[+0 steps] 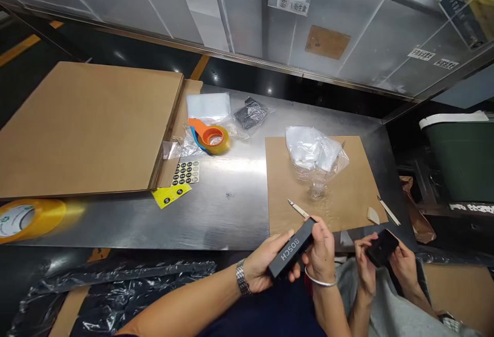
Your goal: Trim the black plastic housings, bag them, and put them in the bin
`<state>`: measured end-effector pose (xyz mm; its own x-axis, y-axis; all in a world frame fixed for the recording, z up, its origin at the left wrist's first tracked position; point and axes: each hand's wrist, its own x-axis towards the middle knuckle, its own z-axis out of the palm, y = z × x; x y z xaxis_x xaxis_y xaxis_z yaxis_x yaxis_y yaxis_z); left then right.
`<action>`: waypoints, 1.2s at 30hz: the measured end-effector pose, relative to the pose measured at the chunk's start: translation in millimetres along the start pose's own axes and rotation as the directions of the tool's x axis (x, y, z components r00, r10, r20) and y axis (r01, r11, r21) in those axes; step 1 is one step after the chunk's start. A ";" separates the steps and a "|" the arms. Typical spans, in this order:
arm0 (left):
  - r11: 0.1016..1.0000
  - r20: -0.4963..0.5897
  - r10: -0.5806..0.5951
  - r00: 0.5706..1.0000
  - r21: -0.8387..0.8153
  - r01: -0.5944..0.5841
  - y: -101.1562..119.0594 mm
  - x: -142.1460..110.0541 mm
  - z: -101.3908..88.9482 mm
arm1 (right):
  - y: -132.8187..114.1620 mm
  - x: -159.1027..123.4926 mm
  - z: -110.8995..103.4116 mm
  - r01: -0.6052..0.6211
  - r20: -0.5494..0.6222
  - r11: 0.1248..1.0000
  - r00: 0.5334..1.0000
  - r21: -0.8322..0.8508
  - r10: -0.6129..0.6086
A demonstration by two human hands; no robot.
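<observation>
A long black rectangular piece (292, 248) with BOSCH in pale letters on its side is held tilted in front of me, over the table's front edge. Its near end lies in my left hand (266, 261), fingers closed round it, a metal watch on that wrist. Around the far end my right hand (322, 244) is closed too, thumb on top, a silver bangle below it. Just beyond the piece, a white-handled slim blade tool (298, 207) lies on a flat cardboard sheet (278, 182). What the piece is exactly, I cannot tell.
To the right, a co-worker's hands (403, 265) hold another black piece (382, 248). A clear plastic bag (314, 149) rests on the cardboard. Leftward are an orange tape dispenser (212, 136), round stickers (187, 172), stacked cardboard (92, 131) and a yellow tape roll (46, 218).
</observation>
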<state>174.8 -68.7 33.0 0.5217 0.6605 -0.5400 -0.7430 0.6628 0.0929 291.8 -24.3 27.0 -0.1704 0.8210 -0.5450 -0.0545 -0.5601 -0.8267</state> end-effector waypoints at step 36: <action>0.994 -0.139 0.061 0.988 0.094 -0.049 6.5 -24.4 5.0 | -6.3 3.5 -19.9 0.305 0.002 0.952 0.952 -0.003 -0.305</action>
<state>159.3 -78.7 51.0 0.4118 0.6446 -0.6442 -0.7248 0.6601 0.1972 311.1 -15.7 27.5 -0.1474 0.9525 -0.2663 -0.1008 -0.2823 -0.9540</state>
